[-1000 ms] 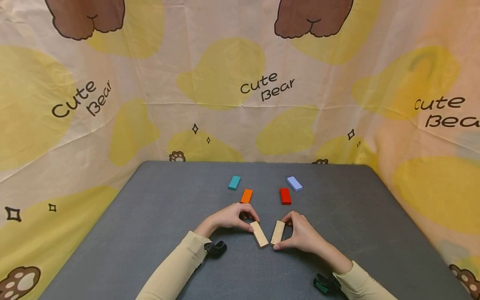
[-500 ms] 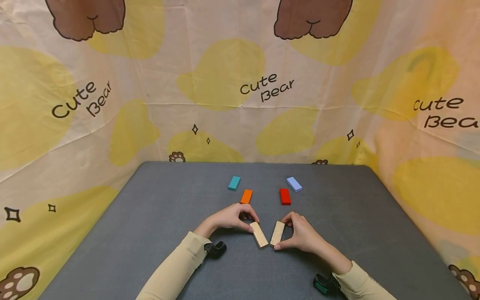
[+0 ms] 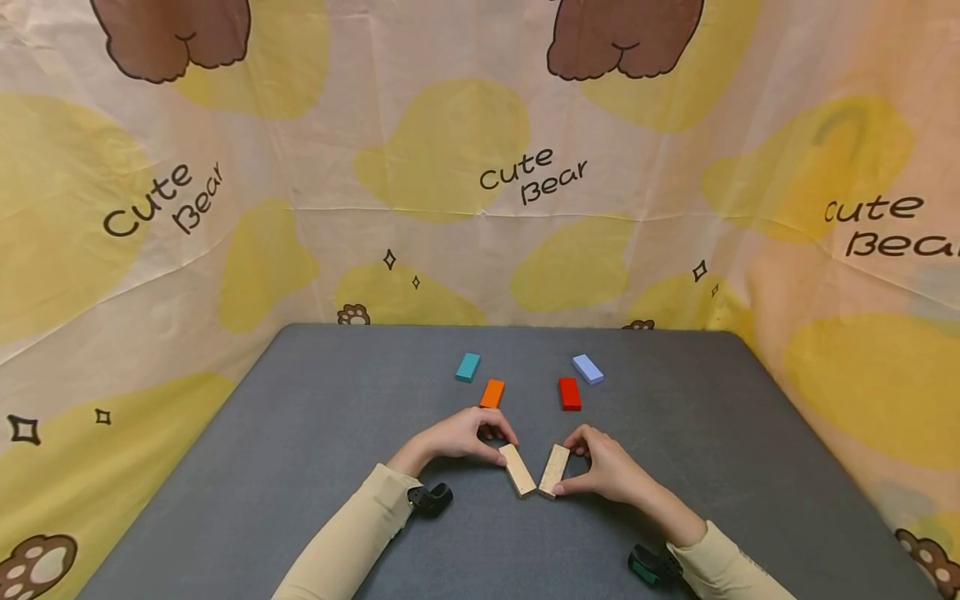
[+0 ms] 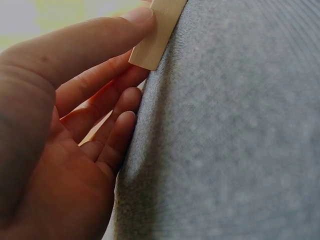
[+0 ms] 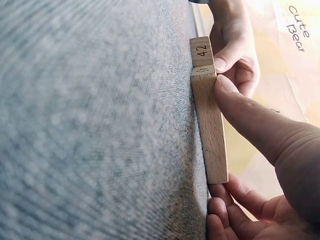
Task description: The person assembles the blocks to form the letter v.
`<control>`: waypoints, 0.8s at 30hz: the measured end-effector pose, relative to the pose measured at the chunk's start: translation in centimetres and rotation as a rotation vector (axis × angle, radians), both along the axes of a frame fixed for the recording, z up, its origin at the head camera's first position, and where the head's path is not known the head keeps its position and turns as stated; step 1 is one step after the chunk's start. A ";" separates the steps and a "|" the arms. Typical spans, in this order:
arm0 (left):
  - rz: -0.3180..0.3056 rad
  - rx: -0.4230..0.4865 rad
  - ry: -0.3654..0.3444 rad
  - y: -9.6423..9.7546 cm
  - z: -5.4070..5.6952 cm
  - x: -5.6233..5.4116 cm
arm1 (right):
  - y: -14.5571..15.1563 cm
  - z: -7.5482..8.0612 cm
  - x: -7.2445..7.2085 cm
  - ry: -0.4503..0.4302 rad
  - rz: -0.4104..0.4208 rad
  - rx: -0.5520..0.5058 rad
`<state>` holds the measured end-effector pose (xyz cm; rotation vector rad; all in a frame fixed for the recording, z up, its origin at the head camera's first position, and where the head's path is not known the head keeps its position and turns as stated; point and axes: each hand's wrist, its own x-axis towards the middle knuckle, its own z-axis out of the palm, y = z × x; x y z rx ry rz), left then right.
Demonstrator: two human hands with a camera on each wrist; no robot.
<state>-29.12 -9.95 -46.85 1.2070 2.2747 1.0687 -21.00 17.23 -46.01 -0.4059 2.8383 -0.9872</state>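
Two plain wooden blocks lie flat on the grey table [image 3: 337, 400], forming a V with their near ends close together. The left hand [image 3: 461, 435] pinches the far end of the left wooden block [image 3: 518, 472]; in the left wrist view the thumb [image 4: 137, 20] presses on that block's side. The right hand [image 3: 609, 471] holds the right wooden block [image 3: 554, 471] lengthwise, thumb at the near end and fingers at the far end. Seen from the right wrist, a block end [image 5: 201, 51] bears the number 42, close beside the right block's own numbered end.
Farther back lie four-sided coloured blocks: teal [image 3: 468, 367], orange [image 3: 492, 393], red [image 3: 570, 394] and light blue [image 3: 588, 368]. The orange one sits just beyond the left hand. A printed cloth [image 3: 450, 167] hangs behind the table.
The right wooden block's near end has shifted slightly left, towards the left block. The right thumb has moved a little along with it. The left hand stays in place.
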 end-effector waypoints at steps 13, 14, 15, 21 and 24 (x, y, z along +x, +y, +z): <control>0.013 0.003 -0.004 0.1 0.0 0.2 | 0.1 -0.2 -0.2 0.001 0.004 -0.005; 0.013 0.003 -0.005 0.1 0.1 0.3 | 0.1 -0.2 -0.2 0.000 0.004 -0.005; 0.013 0.003 -0.006 0.1 0.3 0.4 | 0.1 -0.2 -0.2 -0.003 0.002 -0.005; -0.017 0.007 -0.028 0.2 2.4 1.5 | 0.1 -0.2 -0.3 -0.013 -0.005 -0.008; -0.018 0.005 -0.032 0.2 2.3 1.5 | 0.3 -0.1 -0.2 -0.007 0.004 -0.019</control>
